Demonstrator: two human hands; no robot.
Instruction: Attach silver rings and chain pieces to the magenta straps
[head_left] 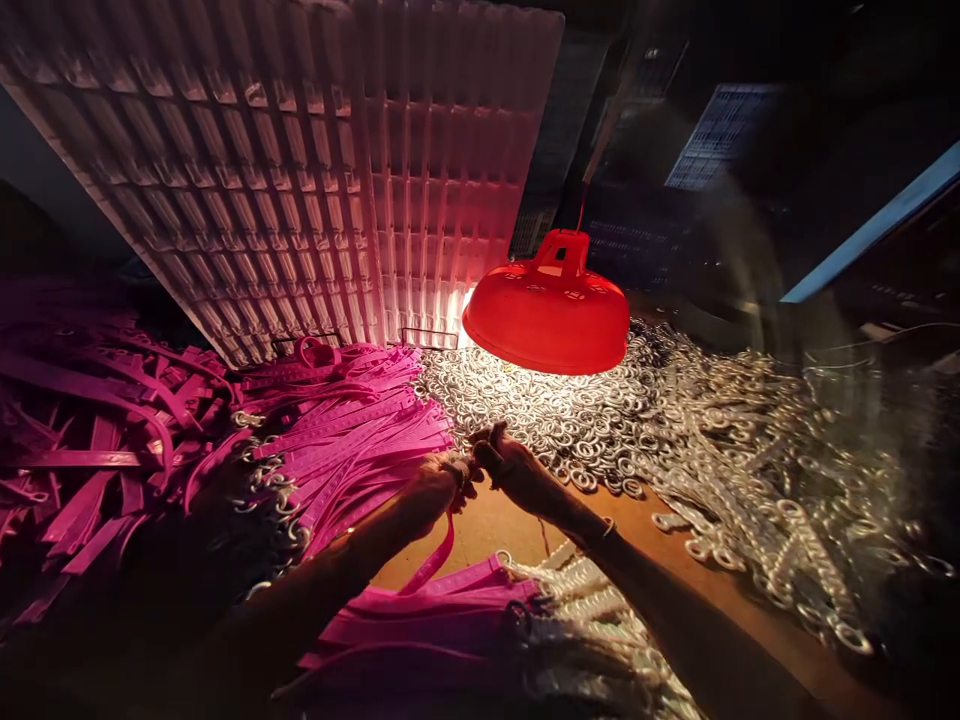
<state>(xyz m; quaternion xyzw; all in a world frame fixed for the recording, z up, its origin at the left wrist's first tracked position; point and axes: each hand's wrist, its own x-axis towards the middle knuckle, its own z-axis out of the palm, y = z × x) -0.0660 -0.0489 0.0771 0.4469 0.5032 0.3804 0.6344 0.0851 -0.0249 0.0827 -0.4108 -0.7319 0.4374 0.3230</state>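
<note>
Two hands meet at the middle of the surface [487, 530], under one red lamp [547, 315]. The left hand [439, 485] has its fingers closed around the top end of one pink strap [433, 562], which hangs down from the fist toward the near edge. The right hand [517, 470] is curled shut just beside it, touching the same strap end; what its fingers pinch is too small to tell. One bangle [606, 527] sits on the right wrist. Pink straps lie in three piles, too many to count: far left [90, 440], behind the left hand [352, 430], and nearest the person [442, 620]. A wide heap of metal rings [600, 420] spreads to the right. One ribbed white panel [315, 170] leans behind.
</note>
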